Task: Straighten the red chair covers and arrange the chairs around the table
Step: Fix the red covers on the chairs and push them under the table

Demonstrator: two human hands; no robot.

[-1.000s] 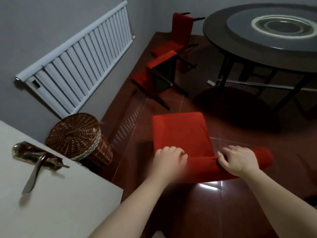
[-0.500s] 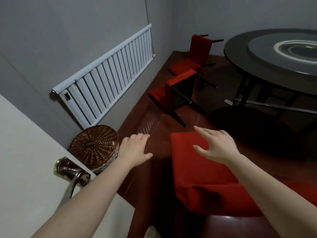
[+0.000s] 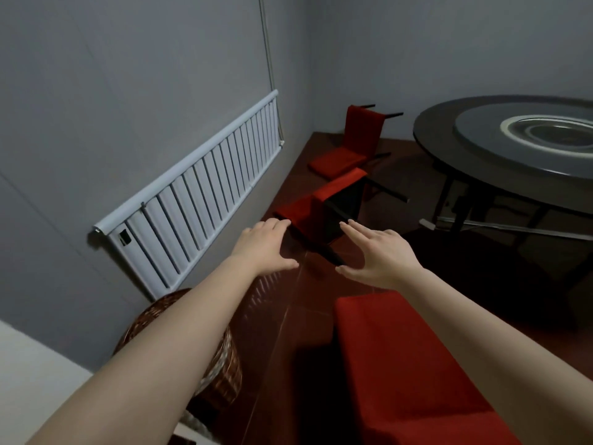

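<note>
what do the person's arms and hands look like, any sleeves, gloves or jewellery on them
The left hand and right hand are bare, with no gloves and no rings showing on the fingers in view. The left forearm and right forearm are uncovered as far as the frame reaches. No sleeve edge, watch or bracelet shows at either wrist. The nails look short and unpainted.

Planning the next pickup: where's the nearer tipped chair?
The chair lies mid-frame in the head view, just beyond the left hand and right hand, between radiator and table.
</note>
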